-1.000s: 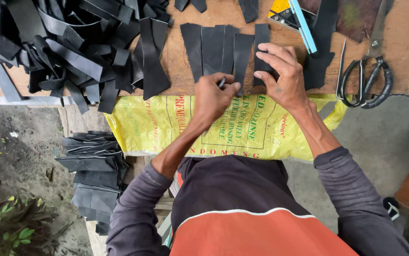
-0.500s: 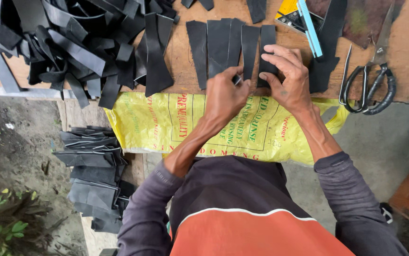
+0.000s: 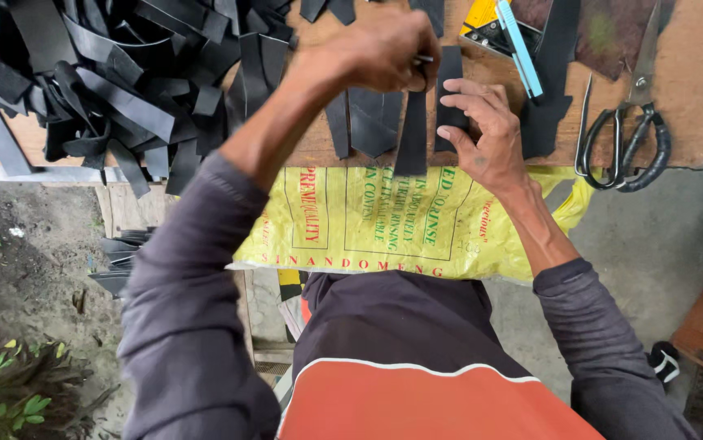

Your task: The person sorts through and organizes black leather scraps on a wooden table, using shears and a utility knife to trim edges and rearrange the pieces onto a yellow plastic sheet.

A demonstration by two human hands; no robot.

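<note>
Nearest the camera, at 6 o'clock: the person's dark purple sleeves and an orange garment panel with a white edge. Above it, a yellow woven plastic sack (image 3: 384,224) with printed lettering hangs over the edge of the brown wooden worktable (image 3: 694,73).

Right hand (image 3: 482,134), at 1 o'clock from the sack: fingers spread fairly wide, pressed flat on a short black rubber strip (image 3: 450,69) lying on the table.

Left hand (image 3: 380,50), at 12 o'clock: closed in a narrow pinch on the top end of a long black rubber strip (image 3: 412,130), lifted so that its lower end hangs over the sack.

Further out: large black-handled metal scissors (image 3: 624,134) at 2 o'clock; a light blue flat stick (image 3: 519,49) across a yellow tool at 1 o'clock; a loose pile of black rubber strips (image 3: 99,81) at 10 o'clock.
</note>
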